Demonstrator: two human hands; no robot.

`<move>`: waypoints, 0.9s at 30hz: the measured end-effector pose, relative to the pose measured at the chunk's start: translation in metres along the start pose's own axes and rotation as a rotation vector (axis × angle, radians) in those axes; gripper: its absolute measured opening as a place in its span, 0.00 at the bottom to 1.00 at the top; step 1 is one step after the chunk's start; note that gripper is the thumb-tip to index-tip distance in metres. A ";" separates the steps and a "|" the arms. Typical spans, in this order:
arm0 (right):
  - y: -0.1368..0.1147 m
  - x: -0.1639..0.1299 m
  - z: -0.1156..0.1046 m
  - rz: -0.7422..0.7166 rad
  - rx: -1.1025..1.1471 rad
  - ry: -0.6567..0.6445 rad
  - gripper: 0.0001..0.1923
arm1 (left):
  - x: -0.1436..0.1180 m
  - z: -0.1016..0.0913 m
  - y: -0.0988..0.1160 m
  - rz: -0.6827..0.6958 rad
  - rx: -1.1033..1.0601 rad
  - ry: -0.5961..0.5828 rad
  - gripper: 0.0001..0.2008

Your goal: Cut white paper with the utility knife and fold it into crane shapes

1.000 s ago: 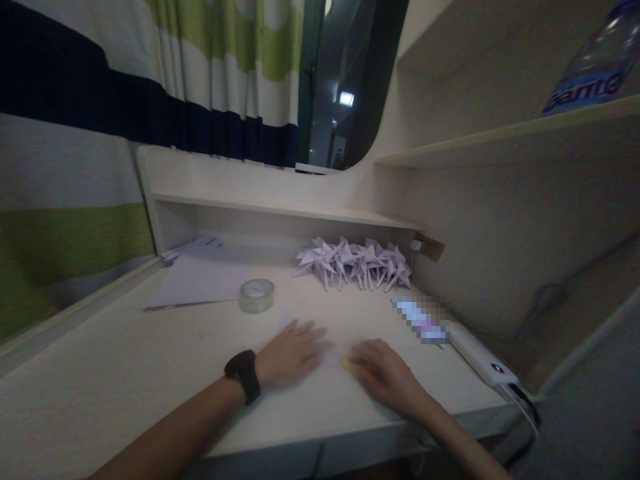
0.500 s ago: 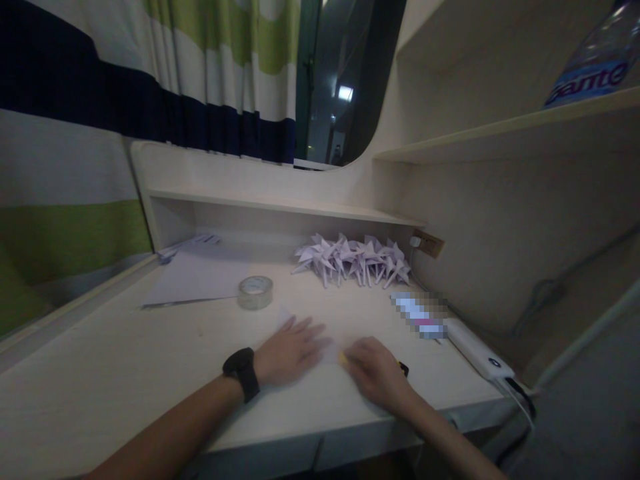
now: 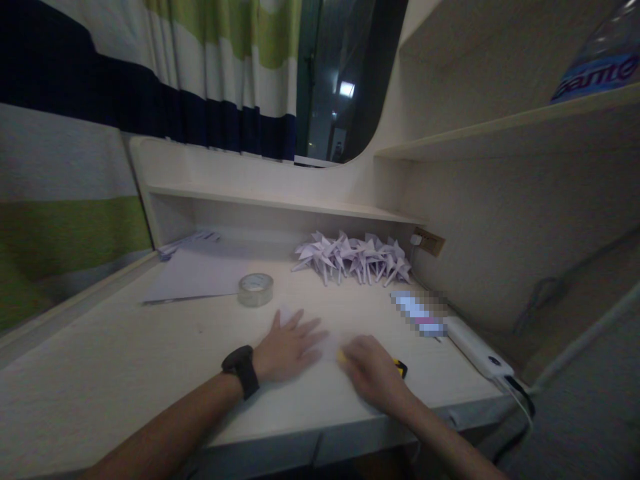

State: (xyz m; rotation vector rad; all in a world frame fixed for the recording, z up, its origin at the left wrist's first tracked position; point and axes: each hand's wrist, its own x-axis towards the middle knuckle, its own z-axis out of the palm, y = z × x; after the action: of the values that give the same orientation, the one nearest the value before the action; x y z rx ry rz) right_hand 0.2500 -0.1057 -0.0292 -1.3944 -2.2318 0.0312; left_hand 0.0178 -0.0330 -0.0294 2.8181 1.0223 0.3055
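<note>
My left hand (image 3: 293, 345), with a dark watch (image 3: 241, 369) on its wrist, lies flat with fingers spread over a piece of white paper (image 3: 330, 345). The paper blends into the pale desk and is partly covered. To its right, my right hand (image 3: 373, 370) is closed around what looks like a yellow-and-black utility knife (image 3: 401, 368). One end of the knife pokes out right of the hand and a yellow bit shows at the fingertips; its middle is hidden. Slight blur covers the right fingers. A roll of clear tape (image 3: 255, 291) rests beyond my left hand.
Folded white paper pinwheel shapes (image 3: 353, 259) are bunched at the back of the desk. White sheets (image 3: 195, 272) lie at the back left. A blurred-out phone (image 3: 419, 313) and a white power strip (image 3: 477, 347) with cables run along the right side. A bottle (image 3: 597, 73) stands on the shelf.
My left fingers have spread wider, with the thumb further from the rest. More of the knife's yellow-and-black end shows beside my right hand. The view has shifted slightly.
</note>
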 end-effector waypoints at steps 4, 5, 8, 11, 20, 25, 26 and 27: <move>0.002 0.001 0.001 -0.023 0.019 -0.011 0.06 | 0.000 0.000 0.000 -0.007 0.001 -0.008 0.24; 0.003 0.001 0.002 -0.032 0.022 -0.015 0.06 | 0.000 0.001 -0.001 -0.007 0.004 -0.007 0.23; 0.005 0.001 0.003 -0.059 0.023 -0.012 0.07 | 0.000 0.002 -0.003 -0.006 0.008 -0.004 0.23; 0.007 0.002 0.004 -0.069 0.036 0.001 0.07 | 0.000 0.003 -0.004 0.001 0.011 -0.002 0.22; 0.018 0.004 0.011 -0.112 0.067 -0.007 0.08 | 0.001 0.007 -0.008 0.021 0.038 -0.018 0.23; 0.021 0.013 0.007 -0.149 0.076 -0.039 0.09 | 0.002 0.006 -0.009 0.029 0.048 -0.028 0.23; 0.021 0.015 0.005 -0.153 0.080 -0.044 0.09 | 0.002 0.006 -0.009 0.029 0.048 -0.029 0.23; 0.021 0.017 0.004 -0.160 0.087 -0.050 0.09 | 0.002 0.005 -0.009 0.027 0.048 -0.031 0.23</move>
State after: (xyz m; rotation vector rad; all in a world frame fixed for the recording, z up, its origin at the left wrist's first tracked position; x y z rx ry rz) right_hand 0.2601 -0.0801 -0.0322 -1.1785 -2.3468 0.1080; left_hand 0.0149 -0.0256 -0.0360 2.8716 0.9986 0.2420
